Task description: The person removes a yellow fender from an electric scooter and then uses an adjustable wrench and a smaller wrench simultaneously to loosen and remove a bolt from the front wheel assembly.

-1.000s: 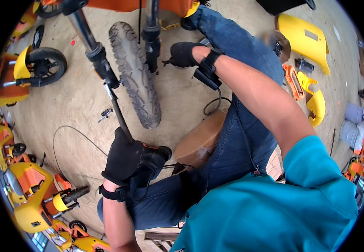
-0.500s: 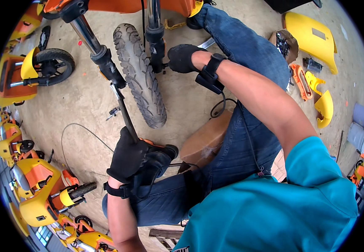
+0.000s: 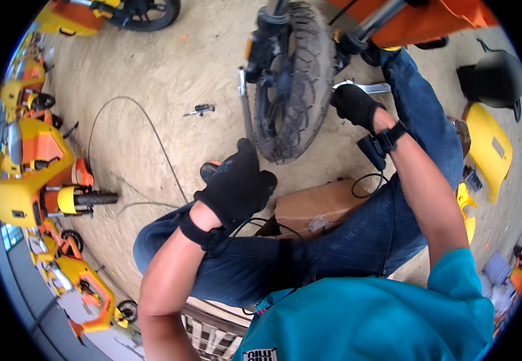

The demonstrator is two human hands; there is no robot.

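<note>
A front wheel with a knobbly grey tyre (image 3: 313, 90) stands between two fork legs ahead of me. My left hand (image 3: 237, 186), in a black glove, is closed around the lower end of a long-handled socket wrench (image 3: 246, 111). Its chrome head points up beside the left fork leg (image 3: 267, 51); whether it sits on a fastener I cannot tell. Black-gloved too, my right hand (image 3: 355, 107) is curled right of the tyre. A chrome wrench (image 3: 369, 88) lies just beyond its fingers, against or near them. What those fingers hold is hidden.
A small dark part (image 3: 201, 110) and a thin cable (image 3: 146, 123) lie on the floor at left. Cardboard (image 3: 315, 207) lies between my legs. Yellow-and-orange scooters (image 3: 38, 162) line the left side. A yellow panel (image 3: 490, 147) lies at right.
My view has swung left, so the wheel appears farther right. The wheel now shows more of its left side and rim. My left hand and the socket wrench are closer to the tyre.
</note>
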